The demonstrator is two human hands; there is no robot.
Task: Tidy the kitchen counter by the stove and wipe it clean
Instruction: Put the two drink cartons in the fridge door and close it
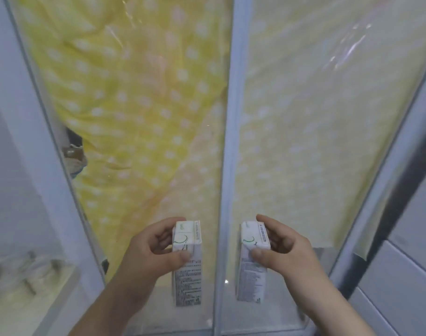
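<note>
Forearms come up from the near edge, 1 carton per hand. Left hand [156, 248] grips the left carton [186, 282] near its top, thumb on the near face and fingers curled round the left side. Right hand [282, 246] mirrors that on the right carton [252, 280].

Both cartons are upright and apart, 1 on each side of the white post [227, 141] that splits 2 glass panels. No surface shows under them, so they look carried, not set down. Can't tell if they touch the glass.

My read on the grip: held high and kept vertical so nothing leaks, and 2 cartons move in 1 trip.

Behind the glass a yellow dotted curtain [134, 105] covers most of both panels. A gap at its left edge shows something dark, too small to identify.

Low left is a pale ledge [61, 282] with blurred items on it. It may be the counter; no stove in view. Grey cabinet fronts [413, 287] sit at right.

Stage, as a guess: the clearing part, with the cartons headed for storage. No cloth in view, so wiping looks not yet begun.
</note>
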